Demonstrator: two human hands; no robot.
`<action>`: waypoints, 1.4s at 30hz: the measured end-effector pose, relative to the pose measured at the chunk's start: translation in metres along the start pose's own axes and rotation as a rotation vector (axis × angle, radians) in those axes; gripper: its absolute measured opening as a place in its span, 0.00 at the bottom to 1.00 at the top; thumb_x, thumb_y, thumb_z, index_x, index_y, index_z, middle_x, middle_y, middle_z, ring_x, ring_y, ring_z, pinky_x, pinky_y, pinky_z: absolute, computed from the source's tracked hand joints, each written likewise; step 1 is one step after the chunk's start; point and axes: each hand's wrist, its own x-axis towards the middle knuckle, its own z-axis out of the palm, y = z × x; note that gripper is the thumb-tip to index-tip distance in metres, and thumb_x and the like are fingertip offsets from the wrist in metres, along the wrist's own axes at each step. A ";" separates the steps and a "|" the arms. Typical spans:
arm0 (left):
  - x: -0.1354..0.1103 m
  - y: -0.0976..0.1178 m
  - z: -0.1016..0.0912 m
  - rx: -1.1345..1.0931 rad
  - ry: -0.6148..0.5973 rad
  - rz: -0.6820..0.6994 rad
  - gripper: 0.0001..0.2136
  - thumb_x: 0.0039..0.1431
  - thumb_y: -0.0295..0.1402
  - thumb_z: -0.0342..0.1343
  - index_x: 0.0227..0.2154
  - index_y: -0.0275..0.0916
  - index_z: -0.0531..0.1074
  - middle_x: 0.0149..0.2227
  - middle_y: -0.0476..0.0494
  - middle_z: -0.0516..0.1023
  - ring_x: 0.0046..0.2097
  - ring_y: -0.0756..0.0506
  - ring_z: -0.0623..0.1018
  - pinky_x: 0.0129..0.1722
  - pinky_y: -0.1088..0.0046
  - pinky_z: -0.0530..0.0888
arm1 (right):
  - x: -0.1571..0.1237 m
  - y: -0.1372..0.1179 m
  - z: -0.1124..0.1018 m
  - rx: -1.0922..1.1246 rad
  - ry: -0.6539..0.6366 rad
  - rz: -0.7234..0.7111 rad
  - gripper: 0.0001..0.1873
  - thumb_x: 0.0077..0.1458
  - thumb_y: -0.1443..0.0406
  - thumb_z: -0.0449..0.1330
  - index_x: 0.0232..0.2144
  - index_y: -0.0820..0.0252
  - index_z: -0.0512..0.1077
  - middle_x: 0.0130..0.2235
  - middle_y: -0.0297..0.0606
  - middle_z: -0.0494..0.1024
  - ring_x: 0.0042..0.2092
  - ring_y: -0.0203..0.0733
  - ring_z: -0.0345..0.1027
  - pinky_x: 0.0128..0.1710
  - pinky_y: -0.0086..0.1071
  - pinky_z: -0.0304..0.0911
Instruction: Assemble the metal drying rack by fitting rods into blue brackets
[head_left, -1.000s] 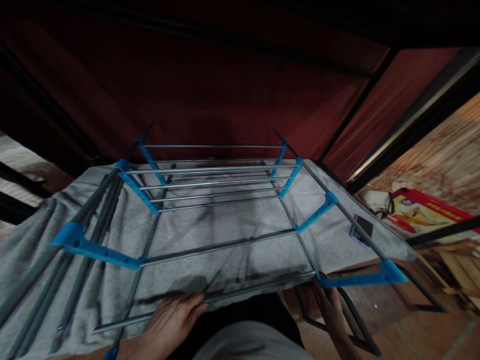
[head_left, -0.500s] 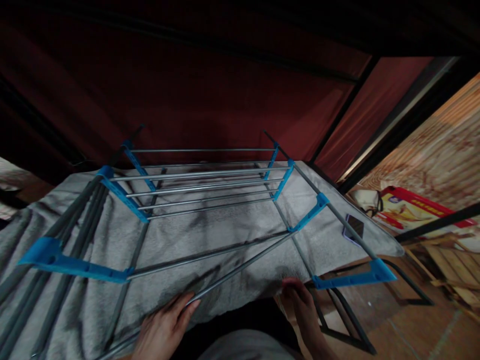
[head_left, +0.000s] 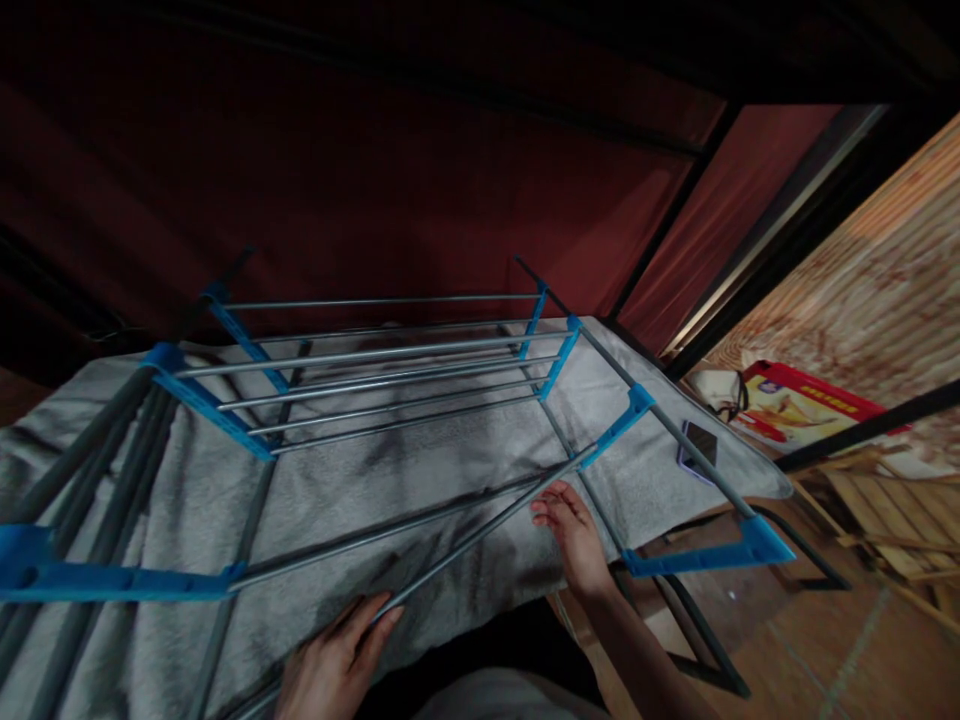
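Item: loose rod (head_left: 480, 535), thin grey metal, part of the drying rack (head_left: 390, 365) that stands on a grey cloth (head_left: 420, 470).

Position: the rod lies aslant across the lower middle of the frame. Its long axis climbs from lower left of centre to right of centre. The far end meets the blue bracket (head_left: 619, 425) on the rack's right side rail. The near end comes out from under my fingers at the bottom of the frame. The rack's other rods run straight across, left to right, so this one crosses them at an angle.

Left hand (head_left: 337, 665): bottom of frame, left of centre, back upward. The fingers are long and close together and laid along the rod's near end. I cannot tell whether my thumb closes beneath it.

Right hand (head_left: 574, 530): right of centre and higher in the frame, palm down, fingers loosely parted. The fingertips (head_left: 547, 500) are at the rod's upper stretch, just short of the bracket, not wrapped round it.

Relation: the rod runs from one of my hands to the other. The right hand is nearer the bracket end and the left hand has the free end.

Also present: a phone (head_left: 697, 445) on the cloth just beyond the right rail, and a red packet (head_left: 810, 410) at the right edge, well apart.
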 end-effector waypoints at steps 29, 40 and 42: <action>0.049 0.051 -0.048 0.072 0.407 0.384 0.18 0.70 0.47 0.46 0.46 0.43 0.77 0.40 0.48 0.85 0.39 0.45 0.85 0.36 0.73 0.81 | 0.025 -0.075 0.014 0.200 -0.039 -0.074 0.12 0.49 0.61 0.73 0.34 0.58 0.77 0.40 0.34 0.80 0.33 0.33 0.72 0.35 0.25 0.70; 0.055 0.062 -0.070 0.152 0.440 0.446 0.17 0.72 0.42 0.44 0.46 0.41 0.76 0.40 0.47 0.84 0.39 0.45 0.83 0.37 0.71 0.78 | 0.033 -0.083 0.014 0.220 -0.082 -0.085 0.13 0.50 0.61 0.72 0.37 0.60 0.78 0.38 0.36 0.79 0.32 0.32 0.71 0.35 0.24 0.70; 0.057 0.063 -0.077 0.195 0.452 0.480 0.16 0.72 0.40 0.44 0.46 0.40 0.76 0.40 0.46 0.84 0.39 0.45 0.83 0.38 0.70 0.77 | 0.033 -0.083 0.015 0.235 -0.094 -0.076 0.13 0.50 0.62 0.72 0.38 0.60 0.79 0.38 0.36 0.79 0.32 0.32 0.71 0.35 0.24 0.70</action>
